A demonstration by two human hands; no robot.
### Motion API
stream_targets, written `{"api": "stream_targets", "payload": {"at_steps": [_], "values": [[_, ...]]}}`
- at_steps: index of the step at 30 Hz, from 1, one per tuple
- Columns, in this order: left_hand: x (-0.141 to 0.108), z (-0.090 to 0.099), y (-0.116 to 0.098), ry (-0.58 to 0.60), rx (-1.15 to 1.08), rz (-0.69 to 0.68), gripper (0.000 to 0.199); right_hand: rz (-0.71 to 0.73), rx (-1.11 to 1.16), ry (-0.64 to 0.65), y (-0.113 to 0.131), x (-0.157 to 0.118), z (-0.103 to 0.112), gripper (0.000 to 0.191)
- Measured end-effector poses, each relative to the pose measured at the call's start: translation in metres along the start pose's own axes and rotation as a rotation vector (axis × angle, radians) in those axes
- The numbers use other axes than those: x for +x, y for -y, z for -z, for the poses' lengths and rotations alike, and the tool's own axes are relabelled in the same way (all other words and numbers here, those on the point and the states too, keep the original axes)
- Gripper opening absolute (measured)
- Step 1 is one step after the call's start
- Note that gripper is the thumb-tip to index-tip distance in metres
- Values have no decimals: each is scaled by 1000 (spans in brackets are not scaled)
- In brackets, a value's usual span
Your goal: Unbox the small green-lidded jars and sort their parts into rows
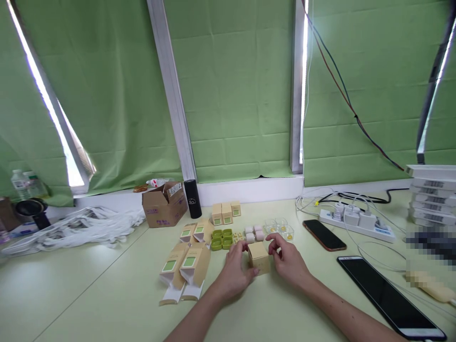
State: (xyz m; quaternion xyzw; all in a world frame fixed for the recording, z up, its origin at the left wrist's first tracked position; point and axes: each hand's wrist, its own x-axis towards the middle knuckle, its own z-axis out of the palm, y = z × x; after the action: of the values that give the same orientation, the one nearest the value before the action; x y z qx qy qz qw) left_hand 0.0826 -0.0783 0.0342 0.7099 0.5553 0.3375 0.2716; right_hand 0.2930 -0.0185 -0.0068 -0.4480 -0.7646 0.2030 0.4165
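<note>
A small closed tan cardboard box [260, 259] stands upright on the table between my hands. My left hand [234, 270] grips its left side, thumb low on the front and fingers toward the back. Curled and a little apart, the fingers of my right hand [287, 259] are at the box's right edge; whether they touch it is hard to tell. Just behind are green square cups [221, 239], small yellowish pieces [238, 237], pale pink-white blocks [254, 232] and clear cups with yellow bits [280, 228]. Several open tan boxes with green labels [188, 261] lie to the left.
Three closed tan boxes [227, 213] stand farther back, near a black cylinder [193, 198] and a brown carton [164, 205]. To the right lie a phone [324, 234], a tablet [386, 294] and a power strip [358, 224] with loose cables. White cords [78, 228] cover the far left.
</note>
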Motion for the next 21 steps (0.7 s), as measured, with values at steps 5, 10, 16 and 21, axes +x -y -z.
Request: {"api": "stream_targets", "payload": {"at_steps": [5, 10, 16, 21], "values": [[4, -6, 6, -28, -74, -41, 49, -6, 88, -2, 1, 0, -4, 36], [3, -6, 3, -122, -116, -142, 49, -34, 196, 50, -6, 6, -11, 27], [2, -3, 8, -291, -32, -323, 55, -83, -1, 101, -12, 17, -17, 20], [0, -1, 11, -408, 173, -540, 58, -91, -92, 100, -5, 24, -21, 18]]}}
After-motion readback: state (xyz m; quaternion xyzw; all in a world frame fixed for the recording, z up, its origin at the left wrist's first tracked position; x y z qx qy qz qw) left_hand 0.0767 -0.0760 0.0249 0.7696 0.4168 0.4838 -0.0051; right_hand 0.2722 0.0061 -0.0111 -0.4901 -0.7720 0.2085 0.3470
